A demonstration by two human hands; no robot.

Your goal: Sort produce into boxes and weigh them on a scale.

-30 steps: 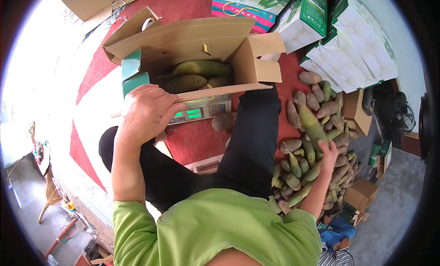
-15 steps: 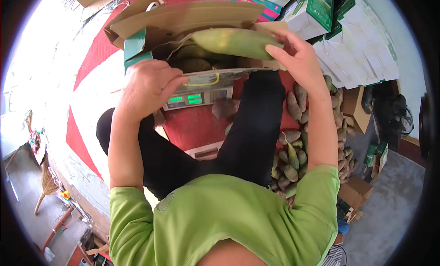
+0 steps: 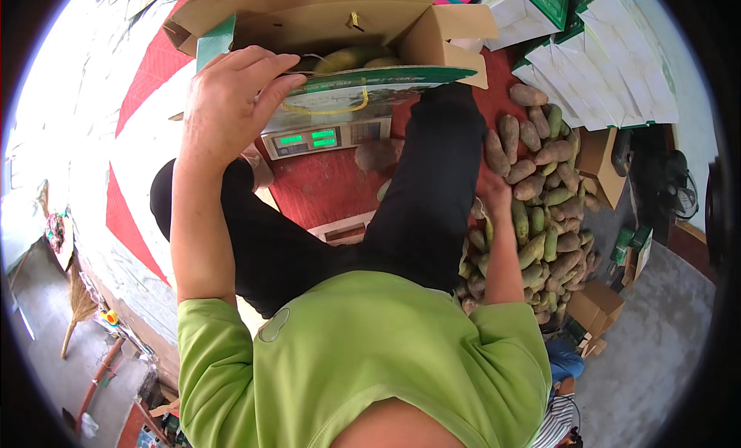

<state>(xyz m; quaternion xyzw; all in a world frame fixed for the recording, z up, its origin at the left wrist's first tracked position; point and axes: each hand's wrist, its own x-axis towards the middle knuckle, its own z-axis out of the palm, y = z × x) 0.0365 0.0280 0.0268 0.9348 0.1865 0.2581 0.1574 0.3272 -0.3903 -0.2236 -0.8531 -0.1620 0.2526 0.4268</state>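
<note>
A cardboard carton with white and green outside stands in front of me, its flaps raised. Long green radishes lie inside it. My left hand grips the near-left corner of the carton, thumb and fingers at its rim. Under the carton is a digital scale with lit green displays. A yellow cord handle hangs on the carton's near side. My right hand is low beside my right thigh, at the edge of a pile of soil-covered radishes; its fingers are blurred and partly hidden.
White and green cartons are stacked at the far right. An open brown box and a black fan stand beyond the pile. A broom is at the left. Part of another person shows at the lower right.
My right hand has let go of the green radish over the carton and dropped down to the pile at the right. My left hand stays on the carton's corner.
</note>
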